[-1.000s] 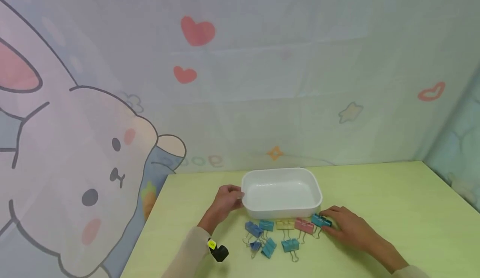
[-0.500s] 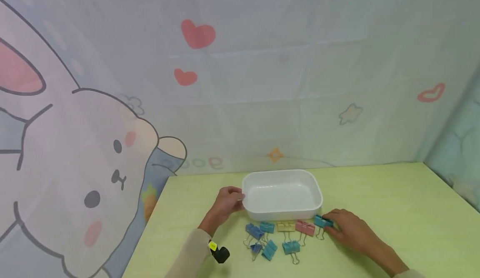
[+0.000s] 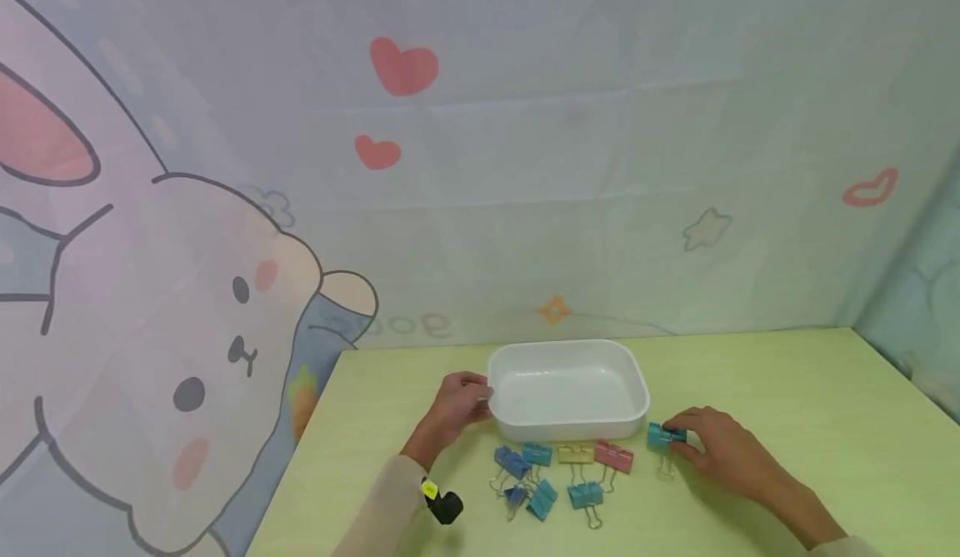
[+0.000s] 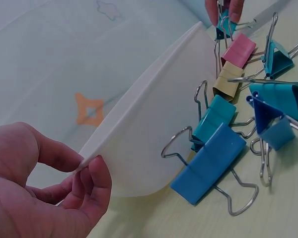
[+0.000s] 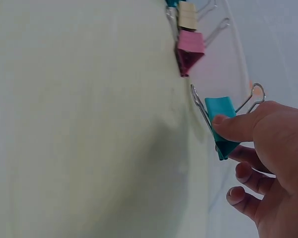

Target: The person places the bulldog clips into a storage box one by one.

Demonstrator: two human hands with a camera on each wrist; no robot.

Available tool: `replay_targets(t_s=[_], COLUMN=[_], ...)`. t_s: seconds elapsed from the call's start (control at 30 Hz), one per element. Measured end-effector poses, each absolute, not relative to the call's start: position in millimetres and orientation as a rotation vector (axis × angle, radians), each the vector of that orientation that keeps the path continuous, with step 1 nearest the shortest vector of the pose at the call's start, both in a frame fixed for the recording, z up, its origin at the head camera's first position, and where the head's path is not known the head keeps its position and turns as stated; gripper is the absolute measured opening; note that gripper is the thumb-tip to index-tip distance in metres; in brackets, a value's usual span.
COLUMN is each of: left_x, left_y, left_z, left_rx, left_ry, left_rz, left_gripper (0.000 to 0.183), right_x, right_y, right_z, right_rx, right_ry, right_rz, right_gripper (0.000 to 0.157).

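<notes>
A white rectangular tub (image 3: 567, 430) stands on the table, and my left hand (image 3: 459, 398) pinches its left rim between thumb and fingers. To the tub's right, my right hand (image 3: 720, 449) pinches a teal binder clip (image 5: 221, 108) by its body, thumb on one face. Along the tub's front side lie a blue binder clip (image 4: 208, 163), a teal one, a yellow binder clip (image 3: 575, 454) and a pink binder clip (image 3: 613, 456). Nearer the table's front are a small dark-blue clip (image 3: 514, 498) and two more teal clips, one of them this teal clip (image 3: 586, 494).
The pale yellow-green table (image 3: 780, 398) ends at a patterned cloth backdrop (image 3: 525, 165) with a printed rabbit, hearts and stars. A black device with a yellow tag (image 3: 442, 503) sits at the left wrist.
My right hand has moved to the right with the teal binder clip, away from the pink clip and the tub's corner. The left hand keeps its hold on the tub's rim.
</notes>
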State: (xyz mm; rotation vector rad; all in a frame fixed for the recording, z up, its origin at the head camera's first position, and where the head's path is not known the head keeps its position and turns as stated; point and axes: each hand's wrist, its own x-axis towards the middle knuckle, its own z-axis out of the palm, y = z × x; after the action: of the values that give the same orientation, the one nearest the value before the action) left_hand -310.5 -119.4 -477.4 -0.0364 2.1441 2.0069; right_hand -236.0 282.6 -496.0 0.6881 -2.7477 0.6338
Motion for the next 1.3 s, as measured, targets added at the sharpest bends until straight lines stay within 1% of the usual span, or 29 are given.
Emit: replay_targets(t_s=[0.33,0.57,1.03,1.3], left_x=[-311.0,-311.6,-311.4,-312.1], left_y=[-119.2,-121.1,-119.7,-119.5], left_z=[-476.3,-476.1,-478.5,-477.7], left_rx=[-0.043,-0.045,-0.052,-0.055], left_ry=[2.143,2.149,2.122,2.116], left_rz=[2.007,2.002,2.022,2.029], left_gripper=[0.031,0.030,0.030,0.032], right_x=[-243.9,-254.4,-280.9,-290.6], right_y=[299.7,286.5,223.6,196.5], right_z=[-446.6,-419.3,-409.8,-406.4], right_rx=[0.777,0.826,0.825,0.826], right_ry=[-2.591,-2.511,-2.552,-2.588], right_rz=[0.580,0.619,0.816,0.893], right_gripper=[0.021,0.021,0.020,0.020])
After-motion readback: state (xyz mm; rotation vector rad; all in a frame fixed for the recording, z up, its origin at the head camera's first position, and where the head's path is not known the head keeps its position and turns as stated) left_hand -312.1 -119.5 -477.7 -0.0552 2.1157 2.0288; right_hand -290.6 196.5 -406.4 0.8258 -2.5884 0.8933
